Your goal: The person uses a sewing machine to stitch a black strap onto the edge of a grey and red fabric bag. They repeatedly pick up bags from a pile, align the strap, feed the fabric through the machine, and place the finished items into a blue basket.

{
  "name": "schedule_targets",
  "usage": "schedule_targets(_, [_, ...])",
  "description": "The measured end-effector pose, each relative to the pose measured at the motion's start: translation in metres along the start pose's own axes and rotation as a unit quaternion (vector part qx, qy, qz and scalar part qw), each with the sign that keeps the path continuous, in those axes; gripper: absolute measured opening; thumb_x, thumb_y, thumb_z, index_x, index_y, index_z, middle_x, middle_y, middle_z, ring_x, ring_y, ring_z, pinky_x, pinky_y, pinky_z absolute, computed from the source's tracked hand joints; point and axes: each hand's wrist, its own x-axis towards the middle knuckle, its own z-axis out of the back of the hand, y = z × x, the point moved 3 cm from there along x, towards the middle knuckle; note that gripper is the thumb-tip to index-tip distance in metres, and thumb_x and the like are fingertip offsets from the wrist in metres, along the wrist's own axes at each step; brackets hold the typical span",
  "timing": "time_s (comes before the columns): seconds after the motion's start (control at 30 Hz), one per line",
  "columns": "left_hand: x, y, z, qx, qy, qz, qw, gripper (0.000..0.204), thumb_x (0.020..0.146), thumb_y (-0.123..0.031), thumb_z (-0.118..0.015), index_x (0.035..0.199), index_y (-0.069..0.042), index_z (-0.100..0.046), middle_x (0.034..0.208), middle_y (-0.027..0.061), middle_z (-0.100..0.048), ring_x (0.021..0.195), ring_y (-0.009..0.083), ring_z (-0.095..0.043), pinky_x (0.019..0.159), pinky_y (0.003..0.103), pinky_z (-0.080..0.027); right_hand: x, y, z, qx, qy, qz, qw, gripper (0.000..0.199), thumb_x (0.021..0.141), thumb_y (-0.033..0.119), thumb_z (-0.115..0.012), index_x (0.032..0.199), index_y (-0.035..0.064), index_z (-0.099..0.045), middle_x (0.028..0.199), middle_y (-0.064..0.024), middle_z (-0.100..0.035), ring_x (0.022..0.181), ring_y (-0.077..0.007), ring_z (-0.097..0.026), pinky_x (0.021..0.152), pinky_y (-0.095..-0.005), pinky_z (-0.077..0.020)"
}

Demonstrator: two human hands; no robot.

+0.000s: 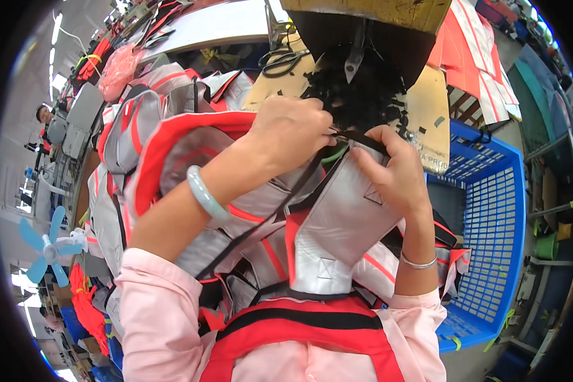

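My left hand [293, 127], a pale green bangle on its wrist, pinches the end of a black webbing strap [261, 223] in front of the cardboard box. The strap slants down to the lower left across the pile. Close beside it, my right hand [395, 169] grips the upper edge of a silver-grey fabric piece [340, 207], thumb on the near face. That piece has red edging and stitched box marks and hangs toward my lap. Some black strap also lies at the right fingers. The left fingertips partly hide the strap's end.
An upright pointed metal blade [354, 63] stands inside the open box [420, 32], above black scraps [356, 95]. Black-handled scissors [283, 63] lie left of it. Grey and red sewn pieces [140, 127] heap up at left. A blue plastic crate [490, 235] stands at right.
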Motion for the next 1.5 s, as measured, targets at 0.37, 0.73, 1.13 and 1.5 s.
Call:
schedule_targets(0.37, [0.056, 0.059, -0.048, -0.056, 0.058, 0.1, 0.992, 0.037, 0.072, -0.042, -0.066, 0.081, -0.006, -0.07, 0.077, 0.0102, -0.066, 0.077, 0.0293, -0.064, 0.066, 0.039, -0.049, 0.075, -0.039, -0.009, -0.001, 0.043, -0.059, 0.997, 0.03, 0.081, 0.026, -0.066, 0.09, -0.0019, -0.062, 0.071, -0.0055, -0.06, 0.066, -0.01, -0.051, 0.061, -0.0269, -0.0423])
schedule_targets(0.73, [0.075, 0.073, -0.056, -0.058, 0.076, 0.101, 0.99, 0.039, 0.072, -0.042, -0.067, 0.084, -0.006, -0.071, 0.08, 0.0128, -0.066, 0.079, 0.0316, -0.063, 0.068, 0.04, -0.049, 0.1, -0.055, -0.011, 0.042, 0.047, -0.042, 0.997, 0.038, 0.075, 0.029, -0.066, 0.092, -0.0046, -0.064, 0.075, -0.0136, -0.064, 0.069, -0.0182, -0.059, 0.067, -0.0315, -0.0467])
schedule_targets(1.13, [0.09, 0.089, -0.056, -0.034, 0.063, 0.134, 0.988, 0.042, 0.072, -0.044, -0.068, 0.085, -0.005, -0.072, 0.08, 0.0146, -0.066, 0.081, 0.0312, -0.063, 0.074, 0.039, -0.049, 0.105, -0.051, 0.002, -0.011, 0.001, -0.012, 1.0, 0.036, 0.078, 0.028, -0.065, 0.094, -0.0039, -0.063, 0.083, -0.0108, -0.064, 0.078, -0.0156, -0.057, 0.073, -0.0289, -0.0453])
schedule_targets(1.5, [-0.015, 0.051, -0.054, -0.383, 0.187, -0.04, 0.904, 0.049, 0.084, -0.044, -0.061, 0.085, 0.005, -0.059, 0.073, 0.0207, -0.057, 0.069, 0.029, -0.057, 0.064, 0.036, -0.043, -0.136, -0.084, 0.216, -0.033, -0.289, -0.047, 0.956, 0.006, 0.086, 0.003, -0.054, 0.09, 0.0024, -0.059, 0.09, -0.001, -0.055, 0.079, -0.0087, -0.048, 0.073, -0.0218, -0.0379])
